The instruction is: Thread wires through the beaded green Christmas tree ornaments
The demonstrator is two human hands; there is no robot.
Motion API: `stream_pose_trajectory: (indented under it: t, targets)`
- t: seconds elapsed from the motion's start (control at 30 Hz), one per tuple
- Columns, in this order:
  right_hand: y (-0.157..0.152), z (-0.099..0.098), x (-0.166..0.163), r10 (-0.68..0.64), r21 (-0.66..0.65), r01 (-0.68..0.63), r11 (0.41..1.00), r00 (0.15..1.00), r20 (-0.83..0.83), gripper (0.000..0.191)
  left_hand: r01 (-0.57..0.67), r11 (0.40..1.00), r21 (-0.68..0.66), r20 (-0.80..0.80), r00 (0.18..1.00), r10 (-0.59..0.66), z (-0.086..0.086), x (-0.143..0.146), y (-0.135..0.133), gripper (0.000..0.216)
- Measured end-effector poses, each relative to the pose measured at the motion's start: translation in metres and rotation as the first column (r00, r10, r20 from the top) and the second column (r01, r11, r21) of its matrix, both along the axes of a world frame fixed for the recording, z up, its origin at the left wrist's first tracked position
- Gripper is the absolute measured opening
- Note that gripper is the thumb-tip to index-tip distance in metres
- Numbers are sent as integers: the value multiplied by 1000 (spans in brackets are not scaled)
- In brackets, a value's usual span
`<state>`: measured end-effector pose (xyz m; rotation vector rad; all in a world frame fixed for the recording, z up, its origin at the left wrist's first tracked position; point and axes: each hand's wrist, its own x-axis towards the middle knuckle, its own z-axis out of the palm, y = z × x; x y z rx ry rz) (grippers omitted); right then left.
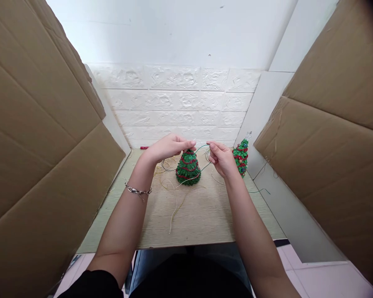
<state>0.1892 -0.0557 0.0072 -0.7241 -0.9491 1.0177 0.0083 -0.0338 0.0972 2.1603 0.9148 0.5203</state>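
Your left hand (pixel 169 148) is closed in a pinch, fingertips gripping one end of a thin pale wire (pixel 201 144). Your right hand (pixel 221 158) pinches the other end the same way, so the wire arches between the two hands, just above the tip of a small green tree (pixel 188 167) wound with red bands. That tree stands upright on the table (pixel 205 219), near the middle of the far edge, directly under your hands. A green strand runs from your right hand down past the tree's base. A second tree (pixel 241 157), narrower and with the same red bands, stands at the far right corner, just beside your right hand. Loose yellowish strands (pixel 175 211) lie across the middle of the table, trailing toward the near edge, and a dark loop (pixel 166 167) lies left of the first tree. A chain bracelet (pixel 138 191) sits on your left wrist. Cardboard panels (pixel 34 145) rise along both side edges, and a white brick-pattern wall (pixel 180 107) stands behind the far edge.
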Motion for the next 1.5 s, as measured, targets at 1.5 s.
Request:
stream_pose_trajectory:
  t: [1.5]
  targets:
    - [-11, -13, -30, -624, 471, 420, 776, 624, 471, 19, 21, 994, 108, 8, 1000, -22, -10, 2, 11, 35]
